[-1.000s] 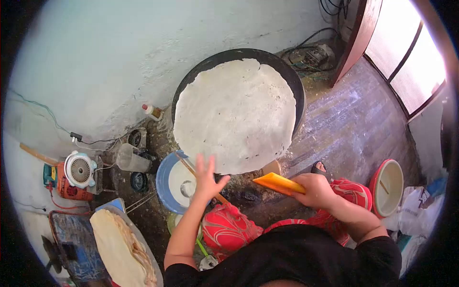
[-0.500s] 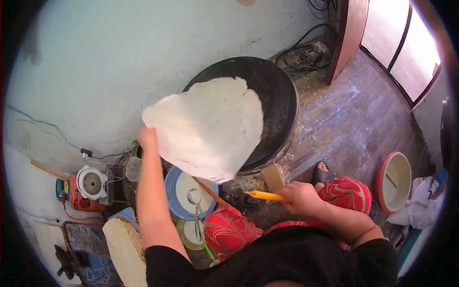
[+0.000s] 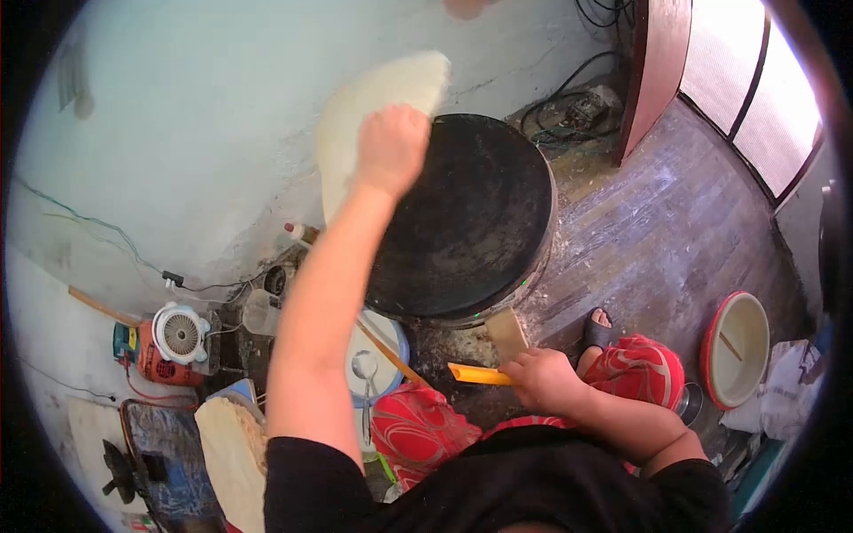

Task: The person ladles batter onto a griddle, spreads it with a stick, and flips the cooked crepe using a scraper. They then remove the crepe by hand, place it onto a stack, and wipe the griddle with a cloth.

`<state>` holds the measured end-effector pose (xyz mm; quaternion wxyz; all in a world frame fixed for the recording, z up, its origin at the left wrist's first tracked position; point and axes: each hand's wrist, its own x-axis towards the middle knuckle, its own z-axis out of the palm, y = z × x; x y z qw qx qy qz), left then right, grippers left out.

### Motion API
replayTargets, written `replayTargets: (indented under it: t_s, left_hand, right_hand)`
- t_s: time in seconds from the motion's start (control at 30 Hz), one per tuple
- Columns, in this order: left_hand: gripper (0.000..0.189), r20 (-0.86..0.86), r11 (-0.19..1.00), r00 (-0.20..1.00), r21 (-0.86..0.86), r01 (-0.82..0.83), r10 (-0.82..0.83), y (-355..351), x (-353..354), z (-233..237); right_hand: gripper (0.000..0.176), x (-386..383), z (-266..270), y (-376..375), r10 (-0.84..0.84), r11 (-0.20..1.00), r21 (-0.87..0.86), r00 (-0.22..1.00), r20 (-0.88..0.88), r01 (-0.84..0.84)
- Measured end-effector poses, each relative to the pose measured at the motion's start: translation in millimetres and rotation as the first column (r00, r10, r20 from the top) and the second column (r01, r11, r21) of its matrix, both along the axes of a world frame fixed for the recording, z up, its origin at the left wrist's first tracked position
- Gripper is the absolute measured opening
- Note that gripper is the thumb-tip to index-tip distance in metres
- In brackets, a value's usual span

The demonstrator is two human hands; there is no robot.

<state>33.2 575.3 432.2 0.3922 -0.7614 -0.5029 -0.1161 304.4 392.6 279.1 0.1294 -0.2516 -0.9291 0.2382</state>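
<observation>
My left hand (image 3: 394,147) is closed on the edge of a large thin pale flatbread (image 3: 342,133), raised beyond the far left side of a round black griddle (image 3: 471,222). The flatbread is partly hidden behind my hand and forearm and looks blurred at its top. Near my lap, my right hand (image 3: 544,382) grips a yellow-orange tool (image 3: 478,374) that points left, below the griddle's near edge. The griddle's dark surface shows bare.
A blue-rimmed basin (image 3: 402,351) with a ladle and a wooden stick stands left of my knee. Folded flatbreads (image 3: 229,457) lie lower left, near a small fan (image 3: 179,333). A red-rimmed tub (image 3: 739,351) is at right. Cables (image 3: 569,111) lie beyond the griddle.
My left hand has moved up and away with the flatbread, which has left the griddle's surface and swung toward the wall. My right hand, still holding the tool, has shifted slightly left and down.
</observation>
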Motion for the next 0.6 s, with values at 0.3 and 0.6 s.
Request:
replayTargets:
  t_s: [0.3,0.6]
  left_hand:
    - [0.016,0.175,0.851,0.982,-0.524,0.029,0.074,-92,61,-182]
    - [0.114,0.093,0.519,0.916,-0.844,-0.135,0.39,-177,-1,-190]
  right_hand:
    - [0.017,5,1,-3,0.039,0.999,0.03,0.999,-0.003,-0.039]
    - [0.015,8,-1,-5,0.043,0.999,0.019,0.999,-0.003,-0.043]
